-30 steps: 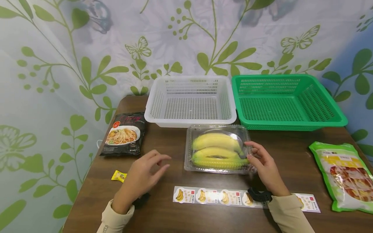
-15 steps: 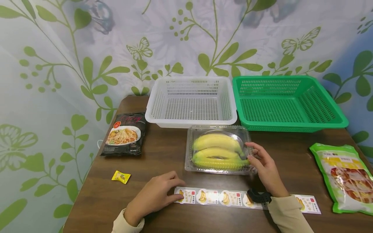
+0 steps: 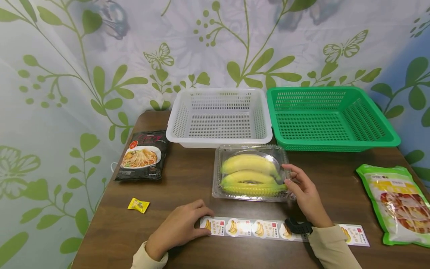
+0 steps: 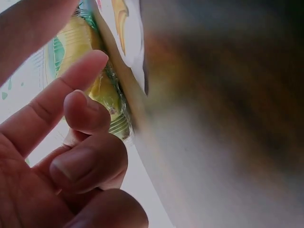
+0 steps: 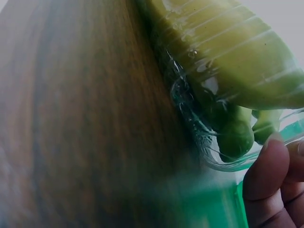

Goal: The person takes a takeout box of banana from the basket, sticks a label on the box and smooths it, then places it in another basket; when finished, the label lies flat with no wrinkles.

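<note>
Two bananas [image 3: 248, 175] lie in a closed clear plastic clamshell box [image 3: 217, 186] in the middle of the table. My right hand [image 3: 304, 190] holds the box at its right edge; in the right wrist view the thumb [image 5: 268, 166] meets the rim beside the banana stems. At the left end of a strip of banana stickers [image 3: 242, 227], my left hand [image 3: 183, 226] has its thumb and index fingertip on the strip's end, apart from each other. In the left wrist view the other fingers [image 4: 88, 166] curl loosely. My right wrist hides part of the strip.
Behind the box stand a white basket [image 3: 220, 141] and a green basket [image 3: 336, 144]. To the left lie a black noodle packet [image 3: 141, 157] and a small yellow wrapped sweet [image 3: 138, 205]. A green-edged food bag [image 3: 398, 203] lies at the right.
My left hand has moved right and down from beside the yellow sweet to the left end of the sticker strip. The right hand and the box have stayed in place.
</note>
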Motion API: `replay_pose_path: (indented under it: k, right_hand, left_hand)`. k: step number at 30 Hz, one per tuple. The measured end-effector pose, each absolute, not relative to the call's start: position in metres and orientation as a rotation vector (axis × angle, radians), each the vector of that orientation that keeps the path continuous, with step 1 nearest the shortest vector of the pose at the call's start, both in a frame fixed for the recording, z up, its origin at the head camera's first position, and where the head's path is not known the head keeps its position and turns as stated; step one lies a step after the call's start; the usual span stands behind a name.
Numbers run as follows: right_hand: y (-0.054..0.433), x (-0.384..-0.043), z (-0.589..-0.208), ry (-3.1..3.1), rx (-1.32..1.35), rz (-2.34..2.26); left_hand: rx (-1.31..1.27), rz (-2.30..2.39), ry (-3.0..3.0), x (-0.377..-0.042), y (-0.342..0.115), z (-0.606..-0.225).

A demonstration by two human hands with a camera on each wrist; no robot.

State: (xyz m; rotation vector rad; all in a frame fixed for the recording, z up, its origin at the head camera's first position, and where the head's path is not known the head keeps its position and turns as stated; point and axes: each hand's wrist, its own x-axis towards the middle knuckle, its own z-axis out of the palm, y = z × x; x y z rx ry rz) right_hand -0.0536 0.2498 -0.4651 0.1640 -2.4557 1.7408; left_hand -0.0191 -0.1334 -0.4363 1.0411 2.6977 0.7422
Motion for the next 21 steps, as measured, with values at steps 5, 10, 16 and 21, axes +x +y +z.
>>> replay_pose_path:
  k: [5,10,16,21]
  right_hand:
    - [0.2495,-0.0536,-0.4652,-2.463,0.159,1.734]
    - [0.2498,-0.0537,-0.4654,-2.462,0.161,1.736]
    - [0.2501,-0.0536,-0.4654,-2.466,0.158,1.727]
    - [0.2499,-0.0535,-0.4644,-2.475,0.155,1.722]
  left_hand:
    - [1.032,0.700,2.708,-0.0196,-0.1345,-0.4372]
    - [1.023,0.680,2.695,-0.0202,-0.1356,-0.4373]
    - [1.012,0.695,2.676,-0.0213,-0.1364,-0.4389]
    - [1.003,0.715,2.674,-0.0215,-0.1371,-0.4413]
